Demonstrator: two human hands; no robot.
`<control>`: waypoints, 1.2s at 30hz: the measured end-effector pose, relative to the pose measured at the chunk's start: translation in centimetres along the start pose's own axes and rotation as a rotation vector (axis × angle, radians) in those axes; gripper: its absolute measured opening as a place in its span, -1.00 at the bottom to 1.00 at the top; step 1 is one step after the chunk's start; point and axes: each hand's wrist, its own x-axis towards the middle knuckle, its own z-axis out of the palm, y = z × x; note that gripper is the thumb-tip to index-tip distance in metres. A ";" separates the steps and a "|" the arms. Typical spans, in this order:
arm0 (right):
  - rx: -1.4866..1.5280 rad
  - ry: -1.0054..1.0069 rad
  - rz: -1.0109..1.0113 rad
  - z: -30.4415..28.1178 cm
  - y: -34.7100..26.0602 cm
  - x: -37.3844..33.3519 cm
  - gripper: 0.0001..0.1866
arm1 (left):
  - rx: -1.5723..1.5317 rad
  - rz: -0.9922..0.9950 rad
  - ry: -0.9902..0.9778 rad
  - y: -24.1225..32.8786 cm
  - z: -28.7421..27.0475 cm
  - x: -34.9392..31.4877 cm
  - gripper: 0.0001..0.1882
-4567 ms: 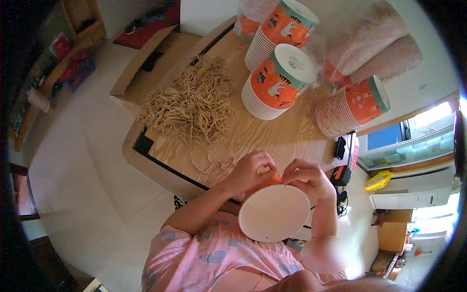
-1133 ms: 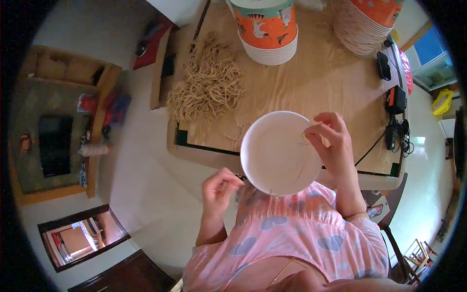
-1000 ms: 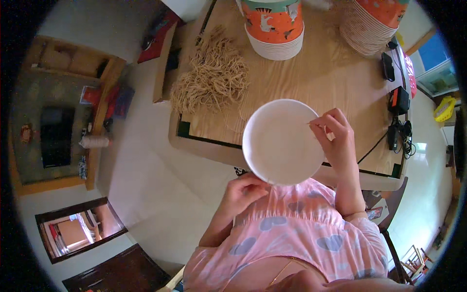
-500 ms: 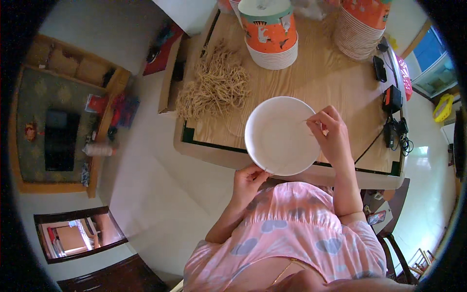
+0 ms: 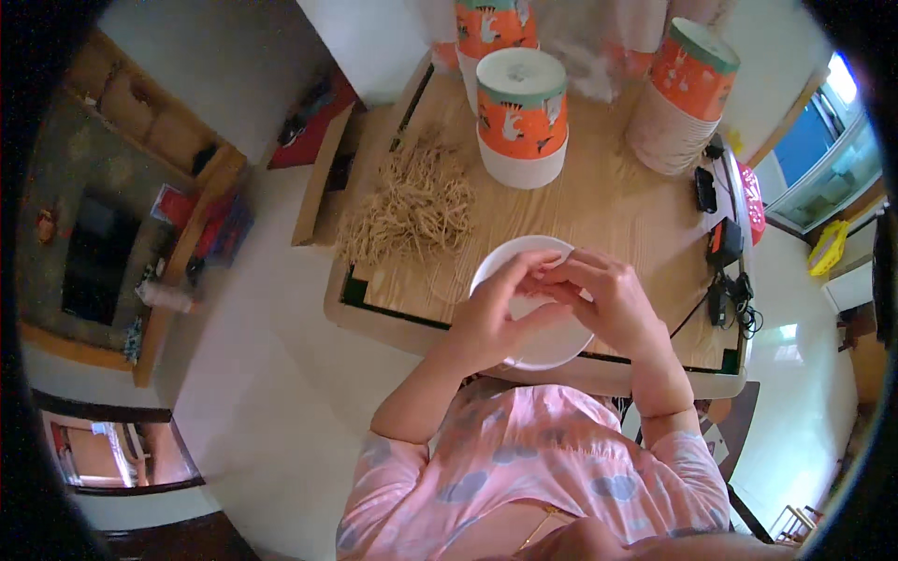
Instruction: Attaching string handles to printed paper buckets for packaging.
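A white round paper tub (image 5: 552,348) stands mouth up at the near edge of the table, in front of my body. My left hand (image 5: 488,316) and my right hand (image 5: 613,297) meet above its mouth, fingers curled inward and tips close together. Whatever lies between the fingertips is too small or hidden to make out. The hands cover much of the tub's inside. Beyond it to the left lies a loose heap of tan straw-like strands (image 5: 412,210). A nested stack of orange and white paper tubs (image 5: 521,126) stands upside down past the tub.
More upside-down tub stacks stand at the far right (image 5: 690,93) and far back. Along the table's right edge sit a black and orange charger (image 5: 722,245), coiled cables (image 5: 745,316) and a pink perforated basket (image 5: 750,201). A cardboard box (image 5: 323,192) adjoins the left edge.
My left hand has left the tub's rim, and my right hand, which was pinching a thin strand, has moved left to meet it over the tub. The view has shifted.
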 end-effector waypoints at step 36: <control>0.292 0.179 0.312 1.1 6.6 -1.4 -0.88 | 0.131 -0.249 -0.069 -4.8 0.8 5.3 -0.88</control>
